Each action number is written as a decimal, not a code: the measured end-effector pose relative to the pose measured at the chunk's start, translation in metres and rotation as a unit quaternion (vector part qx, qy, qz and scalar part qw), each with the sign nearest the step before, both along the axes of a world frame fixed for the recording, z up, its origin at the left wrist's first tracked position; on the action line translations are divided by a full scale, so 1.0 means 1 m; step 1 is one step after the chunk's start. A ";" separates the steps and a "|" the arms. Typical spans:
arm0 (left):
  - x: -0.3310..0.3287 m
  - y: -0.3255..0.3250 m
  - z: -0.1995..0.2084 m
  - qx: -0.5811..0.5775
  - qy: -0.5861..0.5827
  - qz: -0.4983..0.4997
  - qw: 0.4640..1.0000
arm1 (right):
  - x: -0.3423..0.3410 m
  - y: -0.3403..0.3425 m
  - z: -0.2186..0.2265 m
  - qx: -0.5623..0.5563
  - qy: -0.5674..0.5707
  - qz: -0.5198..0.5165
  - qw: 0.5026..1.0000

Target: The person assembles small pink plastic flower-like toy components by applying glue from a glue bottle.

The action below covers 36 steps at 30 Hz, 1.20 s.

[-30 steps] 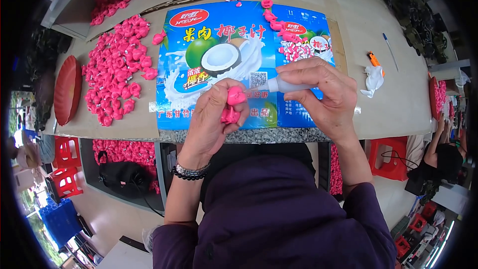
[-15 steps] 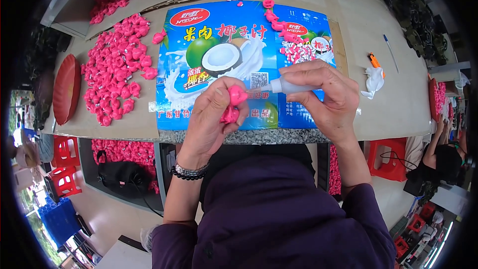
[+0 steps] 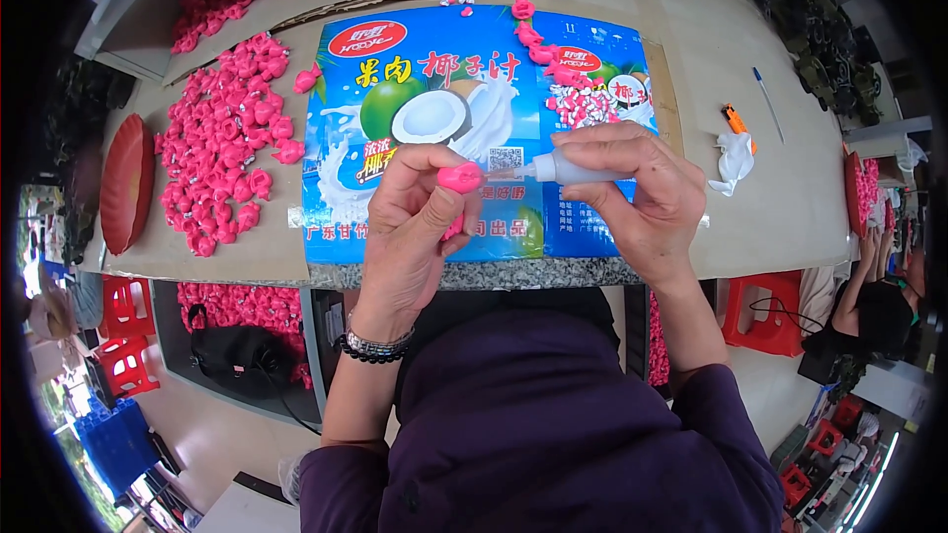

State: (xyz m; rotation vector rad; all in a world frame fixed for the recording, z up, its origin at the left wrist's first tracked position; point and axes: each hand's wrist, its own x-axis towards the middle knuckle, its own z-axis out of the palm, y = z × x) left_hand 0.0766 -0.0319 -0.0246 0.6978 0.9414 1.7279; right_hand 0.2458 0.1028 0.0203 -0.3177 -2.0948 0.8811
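My left hand (image 3: 405, 222) is closed around small glossy pink moulded pieces. One rounded pink piece (image 3: 460, 178) is pinched between thumb and forefinger, and more pink shows lower in the palm, partly hidden by the fingers. Closed on a translucent white squeeze bottle (image 3: 585, 170), my right hand (image 3: 652, 199) keeps it lying sideways. Its thin clear nozzle (image 3: 506, 175) points left, with the tip at the pinched piece; whether it touches or enters cannot be made out. Both hands are above a blue printed cardboard sheet (image 3: 341, 153) at the table's front edge.
To the left, a heap of pink pieces (image 3: 222, 128) lies beside a red dish (image 3: 128, 188). A row of pink pieces (image 3: 533, 39) leads to small pink-and-white bits (image 3: 585, 107). Rightward are an orange-handled tool (image 3: 733, 118), white tissue (image 3: 732, 160) and a pen (image 3: 766, 104).
The pinched pink piece has turned in my left fingers, and the thumb now sits under it. The bottle's nozzle tip and the piece have come closer together.
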 end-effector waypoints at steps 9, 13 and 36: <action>0.006 0.001 -0.001 0.001 0.004 0.067 0.998 | 0.001 -0.007 -0.004 -0.022 0.029 -0.024 0.999; 0.008 0.001 0.004 0.005 -0.027 0.071 0.997 | 0.000 -0.006 -0.004 -0.005 0.018 -0.016 1.000; 0.006 -0.014 -0.011 0.024 -0.104 0.038 0.994 | -0.021 0.068 -0.020 0.050 -0.259 -0.142 0.954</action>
